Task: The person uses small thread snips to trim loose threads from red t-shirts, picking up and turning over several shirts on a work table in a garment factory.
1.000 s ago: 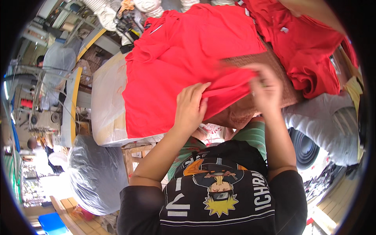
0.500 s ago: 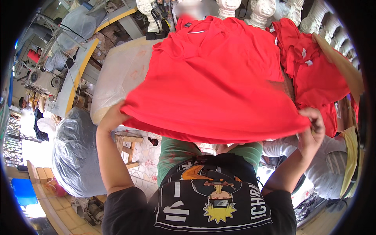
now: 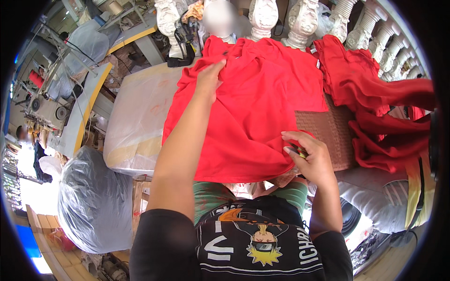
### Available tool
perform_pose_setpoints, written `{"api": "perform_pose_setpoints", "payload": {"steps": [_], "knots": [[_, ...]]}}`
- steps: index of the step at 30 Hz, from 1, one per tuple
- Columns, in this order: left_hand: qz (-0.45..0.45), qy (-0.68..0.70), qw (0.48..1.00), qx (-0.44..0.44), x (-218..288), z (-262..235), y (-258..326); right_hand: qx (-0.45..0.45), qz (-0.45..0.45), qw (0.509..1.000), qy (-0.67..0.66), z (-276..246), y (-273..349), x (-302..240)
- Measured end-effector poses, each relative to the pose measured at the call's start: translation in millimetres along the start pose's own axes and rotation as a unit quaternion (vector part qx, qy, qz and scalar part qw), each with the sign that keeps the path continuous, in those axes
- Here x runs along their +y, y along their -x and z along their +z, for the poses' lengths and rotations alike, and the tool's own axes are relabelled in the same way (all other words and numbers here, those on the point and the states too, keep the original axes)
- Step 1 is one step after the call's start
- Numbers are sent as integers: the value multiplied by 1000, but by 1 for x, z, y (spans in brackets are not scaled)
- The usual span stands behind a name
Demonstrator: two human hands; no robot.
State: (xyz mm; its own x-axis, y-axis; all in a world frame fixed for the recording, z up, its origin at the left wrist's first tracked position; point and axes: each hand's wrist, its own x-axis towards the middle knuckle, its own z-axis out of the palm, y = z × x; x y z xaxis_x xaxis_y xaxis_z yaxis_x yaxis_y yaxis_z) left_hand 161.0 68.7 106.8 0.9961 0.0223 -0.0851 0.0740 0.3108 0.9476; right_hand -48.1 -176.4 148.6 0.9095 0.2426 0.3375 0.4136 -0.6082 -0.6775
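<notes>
Red shirt [image 3: 248,117] lies spread on the plastic-covered table [image 3: 136,117], long axis running away from the person, with the left hand [image 3: 208,79] pressing its far collar end and the right hand [image 3: 309,157] pinching the near hem, hands well apart.

Red shirt [image 3: 253,107] spread flat over plastic-covered table [image 3: 136,122]. Collar area pressed by left hand [image 3: 209,79]. Lower hem pinched by right hand [image 3: 309,157]. Red garment pile [image 3: 375,107] heaped at right.
</notes>
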Motion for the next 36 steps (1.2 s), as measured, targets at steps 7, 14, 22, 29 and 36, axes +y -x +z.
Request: {"api": "perform_pose_setpoints", "payload": {"steps": [7,14,22,29,36], "knots": [[29,-53,989,-132,-28,-17,170,84,113,983,-119,15,4,36],[-112,30,991,-74,-63,-15,207,-58,255,933,-248,73,3,55],[4,-11,996,-89,-66,-16,205,-26,274,870,-410,92,14,44],[241,-244,937,65,-54,-5,207,-11,232,881,-412,88,18,35],[151,-373,910,-102,-40,19,226,-38,178,878,-443,85,24,25]]}}
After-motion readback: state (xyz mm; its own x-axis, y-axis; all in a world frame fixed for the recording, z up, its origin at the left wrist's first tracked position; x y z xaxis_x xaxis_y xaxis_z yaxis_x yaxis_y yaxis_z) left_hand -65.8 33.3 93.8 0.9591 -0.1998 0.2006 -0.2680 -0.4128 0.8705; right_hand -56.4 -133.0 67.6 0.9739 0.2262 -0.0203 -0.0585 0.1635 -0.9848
